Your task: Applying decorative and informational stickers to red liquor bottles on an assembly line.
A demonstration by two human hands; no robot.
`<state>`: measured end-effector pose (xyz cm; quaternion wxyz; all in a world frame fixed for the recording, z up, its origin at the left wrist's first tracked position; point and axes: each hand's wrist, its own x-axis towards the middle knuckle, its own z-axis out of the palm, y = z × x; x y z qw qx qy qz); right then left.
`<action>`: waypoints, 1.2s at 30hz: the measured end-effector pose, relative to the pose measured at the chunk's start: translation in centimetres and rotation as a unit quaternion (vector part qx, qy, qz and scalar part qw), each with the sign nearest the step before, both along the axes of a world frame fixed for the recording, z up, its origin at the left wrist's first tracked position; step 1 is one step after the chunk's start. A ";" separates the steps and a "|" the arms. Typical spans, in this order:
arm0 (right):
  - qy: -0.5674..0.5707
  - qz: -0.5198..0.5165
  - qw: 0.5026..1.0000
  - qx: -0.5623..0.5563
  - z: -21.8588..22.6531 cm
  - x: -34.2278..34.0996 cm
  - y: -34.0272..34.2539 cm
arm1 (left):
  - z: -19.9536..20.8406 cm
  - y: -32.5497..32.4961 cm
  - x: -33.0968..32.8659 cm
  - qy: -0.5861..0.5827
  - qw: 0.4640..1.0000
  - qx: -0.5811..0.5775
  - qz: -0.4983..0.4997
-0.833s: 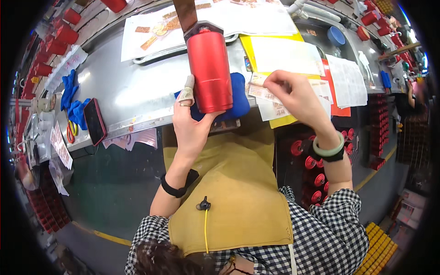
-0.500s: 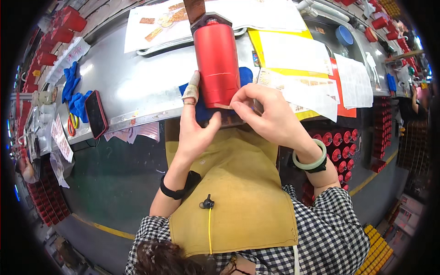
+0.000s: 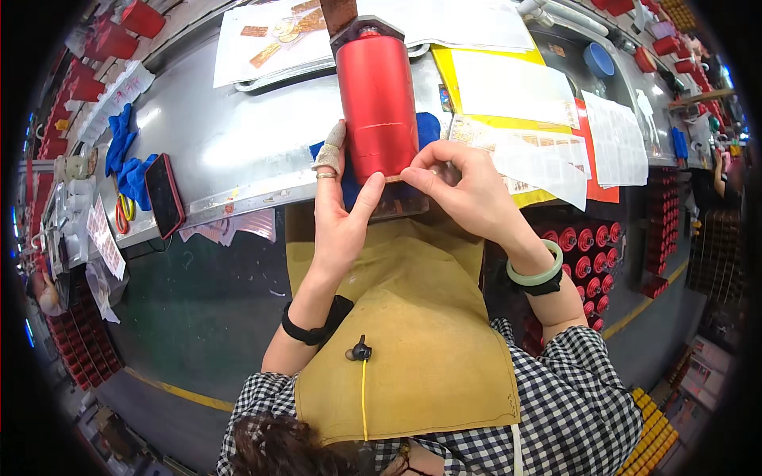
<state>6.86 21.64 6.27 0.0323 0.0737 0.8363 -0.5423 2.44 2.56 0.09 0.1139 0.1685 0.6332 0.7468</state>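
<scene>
A smooth red metal cylinder (image 3: 377, 103) lies with its far end against a dark angular holder (image 3: 367, 30). My left hand (image 3: 340, 210) is closed along its left side, a wrapped finger pressed to the wall and the thumb at the near rim. At that rim runs a thin copper-coloured strip (image 3: 394, 179). Thumb and forefinger of my right hand (image 3: 468, 189) pinch the strip's right end; its other fingers are curled. Beneath the cylinder is a blue cloth (image 3: 429, 127), mostly hidden.
Sheets of copper-coloured stickers (image 3: 540, 155) and white paper (image 3: 512, 87) lie to the right. On the left are a phone (image 3: 165, 197), blue gloves (image 3: 136, 181) and yellow-handled scissors (image 3: 125, 213). Racked red cylinders (image 3: 586, 262) stand below the bench on the right.
My left thumb has moved up and right onto the near rim by the strip. My right hand has shifted slightly, still pinching. The cylinder has barely moved.
</scene>
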 end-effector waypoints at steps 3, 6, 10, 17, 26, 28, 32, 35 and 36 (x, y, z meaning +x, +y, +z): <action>-0.005 -0.010 1.000 -0.015 -0.1 0.0 0.0 | 0.5 -0.2 0.0 -0.056 0.996 0.064 -0.007; -0.009 -0.010 1.000 -0.020 -0.3 0.0 0.1 | 0.3 -0.4 0.2 -0.032 0.998 0.048 0.000; -0.009 -0.011 0.999 -0.039 -0.3 0.0 0.0 | 0.3 -0.1 0.3 -0.019 1.000 0.025 0.004; -0.013 -0.008 0.999 -0.035 -0.3 -0.1 0.0 | -0.3 -0.4 0.4 -0.001 0.999 0.029 0.035; -0.015 -0.008 0.999 -0.048 -0.2 -0.1 0.0 | -0.2 -1.3 0.3 0.341 0.915 -0.183 0.112; -0.024 -0.004 0.999 -0.032 0.0 -0.1 0.0 | -0.5 -1.2 0.1 0.362 0.905 -0.191 0.114; -0.030 -0.011 0.999 -0.026 0.1 0.0 0.5 | 0.0 -0.9 -0.8 0.439 0.866 -0.219 0.103; -0.033 0.000 0.999 -0.006 0.2 0.0 1.4 | -0.8 -0.9 -1.1 0.417 0.886 -0.175 0.105; -0.040 0.003 0.999 -0.006 0.3 0.1 1.5 | -1.5 -0.9 -1.0 0.384 0.906 -0.131 0.121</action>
